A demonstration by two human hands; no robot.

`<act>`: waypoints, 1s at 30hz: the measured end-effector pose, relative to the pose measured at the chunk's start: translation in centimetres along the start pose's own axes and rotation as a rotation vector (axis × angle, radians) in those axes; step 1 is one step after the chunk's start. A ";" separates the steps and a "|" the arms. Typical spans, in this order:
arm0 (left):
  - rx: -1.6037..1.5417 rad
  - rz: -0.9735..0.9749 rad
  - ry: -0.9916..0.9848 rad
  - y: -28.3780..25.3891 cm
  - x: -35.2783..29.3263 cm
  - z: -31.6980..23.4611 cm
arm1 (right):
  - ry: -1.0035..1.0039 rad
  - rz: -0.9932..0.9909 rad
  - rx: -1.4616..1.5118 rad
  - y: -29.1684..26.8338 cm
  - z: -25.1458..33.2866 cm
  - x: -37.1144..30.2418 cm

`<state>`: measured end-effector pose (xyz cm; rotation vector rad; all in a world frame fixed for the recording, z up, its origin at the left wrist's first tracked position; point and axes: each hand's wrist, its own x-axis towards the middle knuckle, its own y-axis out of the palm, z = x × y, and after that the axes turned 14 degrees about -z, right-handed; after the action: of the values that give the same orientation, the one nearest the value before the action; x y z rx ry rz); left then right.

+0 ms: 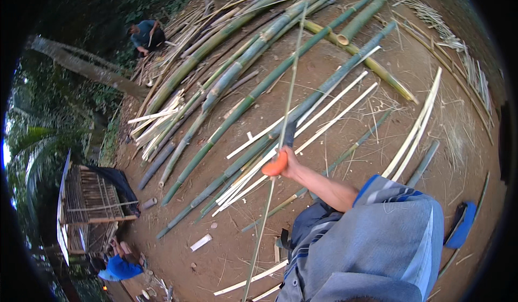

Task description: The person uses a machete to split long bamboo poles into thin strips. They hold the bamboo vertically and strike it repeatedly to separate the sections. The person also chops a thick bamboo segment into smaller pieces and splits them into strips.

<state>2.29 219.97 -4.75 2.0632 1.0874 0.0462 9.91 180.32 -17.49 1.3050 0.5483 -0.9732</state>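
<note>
At the frame's centre, the right hand [291, 163] is clenched around an orange pad [275, 164] against a long, thin bamboo strip [296, 59]; the left isn't visible. A slipping grip could let the strip's edge cut fingers, or its far end snag on the green poles [371, 15] toward upper right.

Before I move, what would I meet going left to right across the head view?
Slatted hut, short pale bamboo piece, held orange object, pair of long pale strips, blue object.
</note>
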 end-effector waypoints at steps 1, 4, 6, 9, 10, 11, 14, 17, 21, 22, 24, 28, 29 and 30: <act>0.000 0.012 0.003 1.0 0.7 0.0 | 0.108 0.075 0.030 -0.7 -1.3 -1.4; 0.015 0.113 -0.033 4.9 2.9 0.7 | 0.167 -0.118 -0.132 -3.9 -5.3 -1.7; 0.041 0.184 -0.066 6.3 4.8 0.8 | 0.142 -0.213 -0.219 -5.9 -8.2 -2.3; 0.050 0.271 -0.133 8.2 7.5 1.5 | 0.011 -0.381 -0.280 -6.8 -11.0 -5.5; 0.044 0.307 -0.160 9.1 8.6 1.4 | -0.035 -0.374 -0.265 -7.3 -12.5 -5.6; 0.040 0.338 -0.190 9.7 9.4 1.5 | -0.079 -0.367 -0.254 -7.8 -14.0 -5.6; 0.046 0.440 -0.267 11.0 12.3 1.0 | 0.003 -0.331 -0.186 -9.2 -18.6 -4.4; 0.036 0.494 -0.377 11.9 14.4 1.0 | -0.094 -0.358 -0.128 -10.6 -23.8 -7.0; 0.026 0.557 -0.471 12.9 16.9 0.0 | -0.110 -0.334 -0.084 -10.2 -29.3 -11.2; 0.032 0.574 -0.490 13.1 17.2 0.0 | -0.129 -0.338 -0.067 -10.1 -30.3 -11.7; 0.048 0.600 -0.518 13.2 17.3 0.1 | -0.154 -0.346 -0.046 -10.1 -31.6 -12.6; 0.098 0.644 -0.546 13.9 17.9 0.4 | -0.200 -0.379 0.004 -9.8 -31.9 -14.1; 0.105 0.652 -0.552 14.0 17.7 0.7 | -0.216 -0.392 0.024 -9.7 -31.7 -14.4; 0.123 0.667 -0.554 14.1 17.9 0.8 | -0.240 -0.401 -0.007 -9.5 -31.6 -15.2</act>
<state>23.50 227.62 -1.54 2.2666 0.0522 -0.2511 -0.27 215.23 -17.39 1.0704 0.6391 -1.4359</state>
